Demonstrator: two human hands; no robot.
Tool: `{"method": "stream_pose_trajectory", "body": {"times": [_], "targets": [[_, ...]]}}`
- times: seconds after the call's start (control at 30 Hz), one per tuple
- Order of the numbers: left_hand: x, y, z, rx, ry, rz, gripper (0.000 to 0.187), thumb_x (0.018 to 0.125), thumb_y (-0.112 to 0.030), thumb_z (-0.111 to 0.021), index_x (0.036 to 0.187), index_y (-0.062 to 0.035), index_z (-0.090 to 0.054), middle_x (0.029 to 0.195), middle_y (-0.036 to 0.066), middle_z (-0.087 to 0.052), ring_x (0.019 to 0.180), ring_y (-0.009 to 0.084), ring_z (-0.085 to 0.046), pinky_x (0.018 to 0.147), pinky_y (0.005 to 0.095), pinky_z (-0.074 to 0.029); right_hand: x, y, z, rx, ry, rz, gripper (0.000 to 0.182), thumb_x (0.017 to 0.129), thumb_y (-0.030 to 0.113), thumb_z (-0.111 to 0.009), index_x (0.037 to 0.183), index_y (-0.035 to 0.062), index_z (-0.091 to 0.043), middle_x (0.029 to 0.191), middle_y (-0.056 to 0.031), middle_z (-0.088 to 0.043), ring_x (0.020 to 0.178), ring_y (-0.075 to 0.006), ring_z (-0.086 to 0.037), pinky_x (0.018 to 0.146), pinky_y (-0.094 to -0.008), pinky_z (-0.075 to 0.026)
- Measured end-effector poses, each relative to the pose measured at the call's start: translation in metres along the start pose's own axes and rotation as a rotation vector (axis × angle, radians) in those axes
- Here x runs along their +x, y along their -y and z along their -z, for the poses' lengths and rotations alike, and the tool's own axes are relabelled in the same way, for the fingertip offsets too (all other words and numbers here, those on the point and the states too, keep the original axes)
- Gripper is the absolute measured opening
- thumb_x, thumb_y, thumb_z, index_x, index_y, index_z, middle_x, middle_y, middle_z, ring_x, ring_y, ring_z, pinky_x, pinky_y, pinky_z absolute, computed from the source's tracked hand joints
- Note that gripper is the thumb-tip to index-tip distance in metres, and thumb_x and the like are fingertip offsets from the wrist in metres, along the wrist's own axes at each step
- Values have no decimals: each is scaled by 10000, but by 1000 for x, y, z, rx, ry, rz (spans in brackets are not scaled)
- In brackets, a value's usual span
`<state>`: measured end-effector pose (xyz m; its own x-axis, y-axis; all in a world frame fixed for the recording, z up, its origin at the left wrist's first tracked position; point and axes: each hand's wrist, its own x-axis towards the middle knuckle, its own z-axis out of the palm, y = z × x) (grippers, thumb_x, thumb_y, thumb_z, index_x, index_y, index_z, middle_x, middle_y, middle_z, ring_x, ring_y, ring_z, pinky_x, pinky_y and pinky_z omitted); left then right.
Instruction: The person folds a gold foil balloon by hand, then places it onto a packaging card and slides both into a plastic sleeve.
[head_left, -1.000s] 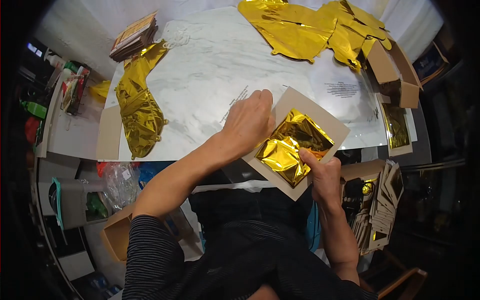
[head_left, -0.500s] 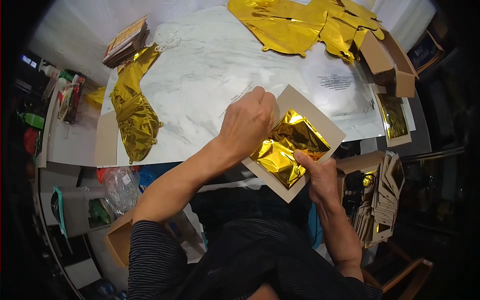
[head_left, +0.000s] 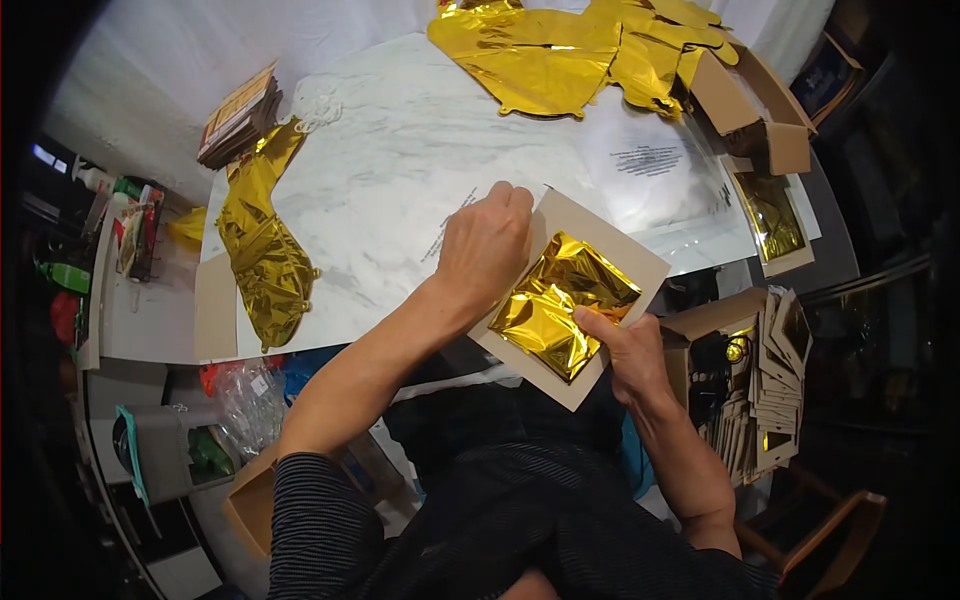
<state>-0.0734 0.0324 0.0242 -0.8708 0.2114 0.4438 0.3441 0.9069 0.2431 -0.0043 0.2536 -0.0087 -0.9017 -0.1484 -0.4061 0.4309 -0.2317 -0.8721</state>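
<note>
My right hand (head_left: 637, 352) grips the lower right edge of a beige card (head_left: 567, 212), its thumb pressing on a folded sheet of gold foil (head_left: 560, 310) that lies on the card. My left hand (head_left: 485, 240) is closed beside the card's upper left edge; its fingertips are turned away, and what they hold, if anything, is hidden. The card is tilted above the front edge of the marble-patterned table (head_left: 390, 130).
A gold foil balloon (head_left: 262, 240) lies at the left, near a stack of cards (head_left: 240, 115). Larger gold foil (head_left: 540, 60) and an open carton (head_left: 750, 110) are at the back right. Below right, a box (head_left: 715, 315) holds several cards (head_left: 780, 380). A printed clear bag (head_left: 640, 170) lies on the table.
The upper part of the foil now lies flatter and more squarely on the card. The view has shifted a little, and both hands and the card appear slightly further left.
</note>
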Motion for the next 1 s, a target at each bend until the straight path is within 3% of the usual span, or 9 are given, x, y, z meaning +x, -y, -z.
{"method": "stream_pose_trajectory", "body": {"times": [0.3, 0.4, 0.47, 0.5, 0.6, 0.67, 0.7, 0.77, 1.0], "targets": [[-14, -28, 19, -75, 20, -102, 105, 887, -84, -685, 907, -48, -588, 902, 122, -600, 770, 306, -685, 596, 420, -560, -7, 4, -11, -16, -57, -17, 412, 942, 49, -784, 1302, -100, -652, 1211, -139, -736, 1033, -194, -729, 928, -325, -593], [-20, -28, 21, -33, 70, -59, 110, 881, -90, -689, 960, -58, -621, 933, 113, -615, 844, 300, -675, 623, 422, -566, -6, -1, -10, 26, -57, -8, 436, 951, 65, -778, 1329, -94, -630, 1240, -141, -723, 1065, -199, -724, 941, -327, -590], [-26, -23, 18, -31, 196, 15, 281, 876, -92, -742, 1151, -97, -681, 1021, 91, -646, 969, 313, -674, 724, 435, -580, -7, -3, -10, 129, 30, -7, 460, 978, 98, -759, 1367, -86, -595, 1275, -140, -701, 1136, -210, -709, 987, -339, -581], [-29, -21, 19, -33, 200, 13, 281, 876, -92, -742, 1151, -97, -681, 1021, 91, -646, 969, 313, -674, 724, 435, -580, -8, -3, -9, 131, 27, -9, 460, 978, 98, -759, 1367, -86, -595, 1275, -140, -701, 1136, -210, -709, 987, -339, -581], [-34, -17, 22, -30, 230, -83, 352, 856, -108, -751, 1204, -129, -699, 1095, 63, -646, 1009, 289, -660, 748, 417, -588, -12, -3, 0, 172, 82, -47, 429, 1002, 176, -755, 1324, -72, -619, 1207, -120, -725, 1024, -172, -735, 888, -311, -614], [-36, -15, 20, -28, 149, -173, 310, 860, -131, -708, 1166, -83, -696, 1081, 84, -636, 990, 286, -639, 744, 391, -581, -15, 0, 11, 14, 25, -154, 386, 1014, 267, -755, 1213, -55, -680, 1065, -90, -757, 848, -116, -734, 715, -253, -612], [-37, -14, 19, -31, 152, -168, 310, 860, -131, -708, 1166, -83, -696, 1081, 84, -636, 990, 286, -639, 744, 391, -581, -16, -1, 13, 11, 24, -160, 386, 1014, 267, -755, 1213, -55, -680, 1065, -90, -757, 848, -116, -734, 715, -253, -612], [-38, -13, 17, -22, 167, -162, 339, 860, -138, -719, 1197, -106, -705, 1083, 92, -639, 988, 286, -638, 761, 393, -578, -18, -3, 15, -65, -27, -67, 363, 1005, 311, -769, 1073, -44, -733, 897, -61, -758, 667, -77, -686, 555, -211, -549], [-37, -20, 23, -48, 221, -174, 418, 876, -157, -769, 1292, -200, -746, 1130, 62, -639, 1007, 265, -651, 768, 384, -582, -12, -10, 15, -80, -49, -13, 346, 1008, 297, -766, 993, -48, -753, 815, -66, -743, 573, -78, -647, 491, -212, -512]]}}
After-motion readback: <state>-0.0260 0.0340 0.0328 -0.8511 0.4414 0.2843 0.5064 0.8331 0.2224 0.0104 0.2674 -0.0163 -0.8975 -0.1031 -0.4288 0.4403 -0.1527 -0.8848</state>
